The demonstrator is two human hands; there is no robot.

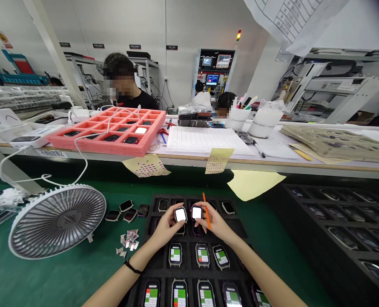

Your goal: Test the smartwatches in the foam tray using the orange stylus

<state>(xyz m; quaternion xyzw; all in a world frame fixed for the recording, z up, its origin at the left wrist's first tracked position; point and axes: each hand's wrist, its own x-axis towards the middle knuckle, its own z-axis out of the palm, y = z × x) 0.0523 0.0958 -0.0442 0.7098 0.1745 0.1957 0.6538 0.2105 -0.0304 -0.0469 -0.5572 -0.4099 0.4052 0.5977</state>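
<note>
Held watch screens (180, 215): were bright white.
Tray watch screens (175, 254): showed green, red and white blocks.
Thin stick (207, 217): was orange.
Foam tray (113, 148): was salmon pink, in a square grid.
Bench mat (64, 281): was green.

No wording can be read with certainty. Far wall: small black signs (99, 45) with white lettering, too small to read. Far left: a yellow warning sign (4, 39), its text illegible. Front edge of the surface (272, 165): a white label (51, 153) with blurred black characters. Upper right: a hanging paper chart (291, 19), its grid entries unreadable. Near: watch screens (175, 254) showing green and red blocks, without legible characters.
</note>
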